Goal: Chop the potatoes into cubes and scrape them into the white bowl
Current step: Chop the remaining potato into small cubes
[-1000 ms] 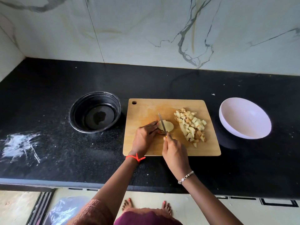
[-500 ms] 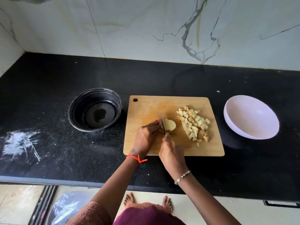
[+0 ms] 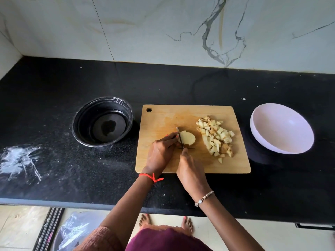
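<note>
A wooden cutting board (image 3: pixel 163 116) lies on the black counter. A pale potato piece (image 3: pixel 188 138) rests flat near its middle. My left hand (image 3: pixel 161 153) presses its fingertips on the left part of that piece. My right hand (image 3: pixel 190 173) grips a knife (image 3: pixel 180 136) whose blade stands in the potato, just right of my left fingertips. A heap of several potato cubes (image 3: pixel 215 136) lies on the right part of the board. The white bowl (image 3: pixel 282 129) stands empty on the counter to the right of the board.
A black round bowl (image 3: pixel 103 122) with a little liquid in it sits left of the board. White powder smears (image 3: pixel 20 160) mark the counter at far left. A marble wall rises behind. The counter's front edge runs below my wrists.
The blade has moved slightly leftward across the potato piece, closer to my left fingertips. Both hands stay in place on the board.
</note>
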